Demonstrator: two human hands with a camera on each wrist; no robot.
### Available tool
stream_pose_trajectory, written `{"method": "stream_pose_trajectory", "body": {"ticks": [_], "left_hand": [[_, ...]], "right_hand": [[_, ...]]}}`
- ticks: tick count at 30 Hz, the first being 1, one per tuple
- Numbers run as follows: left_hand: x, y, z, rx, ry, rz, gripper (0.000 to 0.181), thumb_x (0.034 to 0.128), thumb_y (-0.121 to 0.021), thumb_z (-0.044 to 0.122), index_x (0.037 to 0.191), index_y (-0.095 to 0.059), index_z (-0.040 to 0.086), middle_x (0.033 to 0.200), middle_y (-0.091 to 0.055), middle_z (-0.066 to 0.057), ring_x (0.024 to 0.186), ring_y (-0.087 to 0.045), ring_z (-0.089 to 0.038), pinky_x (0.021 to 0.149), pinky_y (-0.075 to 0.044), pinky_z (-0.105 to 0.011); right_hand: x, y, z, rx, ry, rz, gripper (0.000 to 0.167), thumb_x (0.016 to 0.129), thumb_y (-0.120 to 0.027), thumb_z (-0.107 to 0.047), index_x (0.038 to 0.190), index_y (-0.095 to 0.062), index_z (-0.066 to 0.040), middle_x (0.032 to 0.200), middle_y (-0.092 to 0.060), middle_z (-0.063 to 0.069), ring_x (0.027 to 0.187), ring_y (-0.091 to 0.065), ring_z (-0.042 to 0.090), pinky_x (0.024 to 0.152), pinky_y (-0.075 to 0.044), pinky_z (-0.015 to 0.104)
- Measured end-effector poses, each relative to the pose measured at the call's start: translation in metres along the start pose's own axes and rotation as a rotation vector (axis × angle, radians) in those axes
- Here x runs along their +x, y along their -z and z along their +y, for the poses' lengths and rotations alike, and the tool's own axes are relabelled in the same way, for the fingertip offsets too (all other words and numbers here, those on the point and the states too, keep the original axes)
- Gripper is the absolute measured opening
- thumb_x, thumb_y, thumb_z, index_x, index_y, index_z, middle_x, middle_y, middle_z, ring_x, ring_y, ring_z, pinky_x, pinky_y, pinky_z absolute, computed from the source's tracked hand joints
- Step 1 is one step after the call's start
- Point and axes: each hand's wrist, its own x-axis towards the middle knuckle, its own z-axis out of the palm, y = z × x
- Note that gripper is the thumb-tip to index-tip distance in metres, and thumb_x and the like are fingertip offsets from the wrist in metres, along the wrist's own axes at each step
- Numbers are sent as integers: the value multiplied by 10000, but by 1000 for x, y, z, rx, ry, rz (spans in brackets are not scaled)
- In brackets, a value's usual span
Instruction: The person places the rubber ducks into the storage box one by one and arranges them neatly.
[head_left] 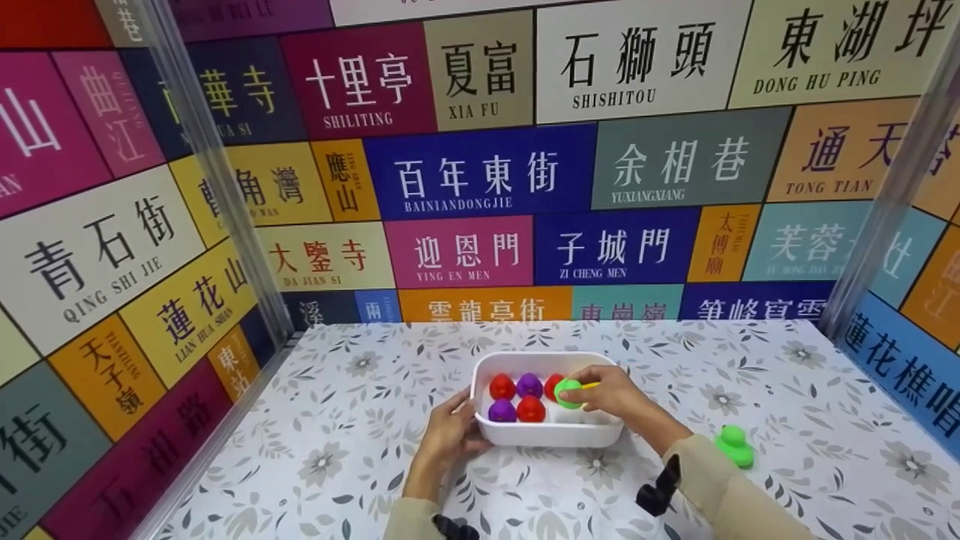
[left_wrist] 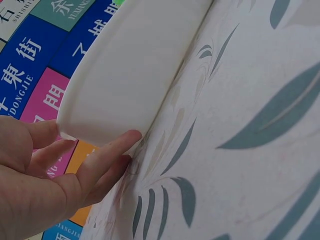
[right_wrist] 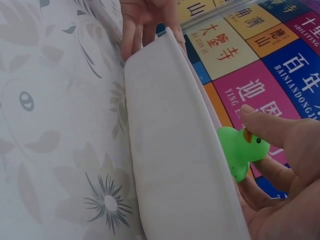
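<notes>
A white rectangular tub stands on the table, with several small red toys and purple toys in its left and middle part. My right hand pinches a green rubber duck between thumb and fingers over the tub's right half. In the right wrist view the duck is at the rim, its orange beak and black eye visible. My left hand holds the tub's left end, thumb at the rim and fingers along the outer wall. Whether the duck touches the tub floor is hidden.
Another green duck sits on the table to the right of the tub, beside my right forearm. A floral cloth covers the table. Walls of coloured name panels and clear upright posts enclose its back and sides.
</notes>
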Motion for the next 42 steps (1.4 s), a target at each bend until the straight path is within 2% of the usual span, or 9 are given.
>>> {"method": "stream_pose_trajectory", "body": {"ticks": [7, 14, 19, 24, 31, 42], "left_hand": [[0, 0, 1, -12, 13, 1, 508, 1062, -471, 194, 1532, -373, 28, 1314, -604, -335, 1039, -697, -337, 800, -618, -513], [1, 0, 4, 16, 19, 20, 512, 1059, -484, 221, 1531, -386, 47, 1297, -622, -322, 988, -710, -308, 767, -628, -479], [1, 1, 3, 7, 13, 10, 530, 1052, -503, 220, 1527, -380, 19, 1284, -627, -326, 955, -707, -283, 735, -632, -465], [2, 1, 3, 22, 31, 21, 529, 1053, -503, 230, 1530, -384, 36, 1277, -642, -303, 972, -707, -280, 724, -633, -445], [0, 1, 2, 19, 39, 17, 507, 1063, -469, 199, 1536, -375, 41, 1293, -632, -303, 994, -701, -289, 752, -630, -463], [2, 1, 1, -10, 27, 8, 511, 1057, -483, 195, 1528, -382, 27, 1322, -601, -328, 1060, -688, -336, 791, -620, -509]], "right_hand": [[11, -9, -6, -16, -4, -21, 401, 798, -856, -206, 1098, -699, 8, 1091, -704, 144, 871, -663, 180, 760, -609, 311], [16, -12, -5, -54, -91, -19, 421, 789, -866, -230, 1096, -684, -5, 1103, -678, 133, 924, -651, 194, 815, -612, 333], [17, -15, -2, -109, -130, -8, 360, 756, -889, -214, 985, -681, -31, 1002, -661, 84, 760, -626, 158, 695, -582, 259], [19, -19, 0, -153, -132, -16, 320, 755, -889, -204, 931, -673, -46, 930, -637, 56, 685, -596, 145, 649, -557, 243], [18, -23, 3, -168, -137, -20, 307, 740, -896, -180, 877, -652, -55, 880, -613, 42, 720, -625, 171, 679, -567, 279], [18, -25, 6, -207, -125, 14, 288, 733, -899, -168, 881, -683, -47, 882, -650, 51, 743, -593, 177, 654, -523, 246]]}}
